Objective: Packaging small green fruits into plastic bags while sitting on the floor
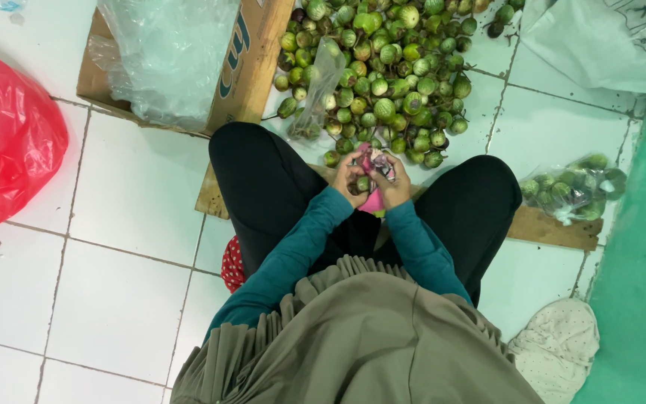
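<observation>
I look straight down at my lap as I sit on a white tiled floor. My left hand (pixel 349 176) and my right hand (pixel 395 182) meet between my knees. Together they hold a small clear plastic bag (pixel 380 164) over something pink (pixel 373 200), with a few small green round fruits (pixel 363 183) between the fingers. Just beyond my hands lies a large heap of the same green fruits (pixel 386 75), and a loose clear bag (pixel 317 90) rests on the heap's left side.
A cardboard box (pixel 252 67) lined with clear plastic stands at the upper left. A red plastic bag (pixel 5 138) lies far left. A filled clear bag of fruits (pixel 573 187) rests on flat cardboard (pixel 555 228) at right. A white sack (pixel 607 37) and green mat (pixel 637 262) lie at right.
</observation>
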